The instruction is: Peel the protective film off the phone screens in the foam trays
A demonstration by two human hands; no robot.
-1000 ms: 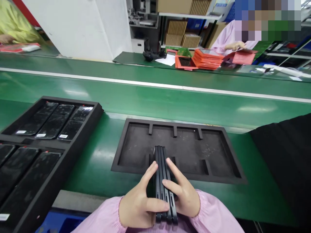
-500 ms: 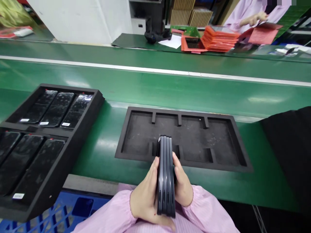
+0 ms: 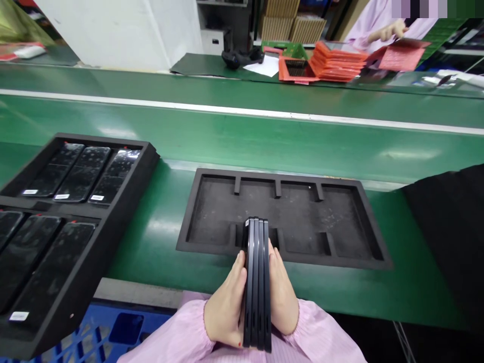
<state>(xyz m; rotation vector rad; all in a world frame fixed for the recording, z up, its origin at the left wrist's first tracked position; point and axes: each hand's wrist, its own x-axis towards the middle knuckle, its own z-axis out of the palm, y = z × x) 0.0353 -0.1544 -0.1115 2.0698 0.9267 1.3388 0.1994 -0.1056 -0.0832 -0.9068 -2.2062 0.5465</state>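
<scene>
Basically, head view: both hands are on a phone stack [image 3: 257, 290], four units stood on edge. Left hand [image 3: 225, 307] lies along its left face, right hand [image 3: 284, 300] along its right; fingers [image 3: 238, 275] press inward, so the phone stack is pinched between the two hands. It sits right in front of the body, far end overlapping the near rim of the mid tray [image 3: 298, 217] in view; can't tell if they touch. Mid tray is black, flat on the green surface [image 3: 151, 242], with short dividers [image 3: 278, 189] along both long sides. Left tray [image 3: 117, 217], also black, holds phones [image 3: 82, 176] in two rows, some with white labels [image 3: 62, 197]. Blue crate [image 3: 126, 327] is low at left, partly hidden. Black item [image 3: 449, 217] at right edge, type unclear. Far side: orange pile [image 3: 336, 63], white paper [image 3: 263, 66], and a co-worker's hand [image 3: 393, 31] by a red folder [image 3: 403, 56].
</scene>
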